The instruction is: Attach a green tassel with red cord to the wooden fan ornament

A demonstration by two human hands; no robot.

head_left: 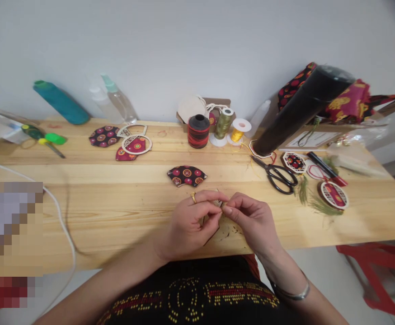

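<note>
Near the table's front edge, my left hand [194, 221] and my right hand [256, 221] meet, both with thumb and fingers pinched together. Whatever small piece they pinch is mostly hidden by the fingertips. A thin dark edge shows below my left fingers, and small dark scraps [233, 232] lie on the wood under my hands. Just beyond them rests a fan-shaped patterned fabric piece [187, 176]. Black-handled scissors [279, 176] lie to the right, apart from my right hand.
A red-black thread spool [198, 131], a green spool [223, 124] and a yellow spool [240, 131] stand behind. A black tube [302, 108] leans at right, near a finished oval ornament [333, 195]. Wooden frames [137, 144] lie left; a white cable [60, 212] crosses the table.
</note>
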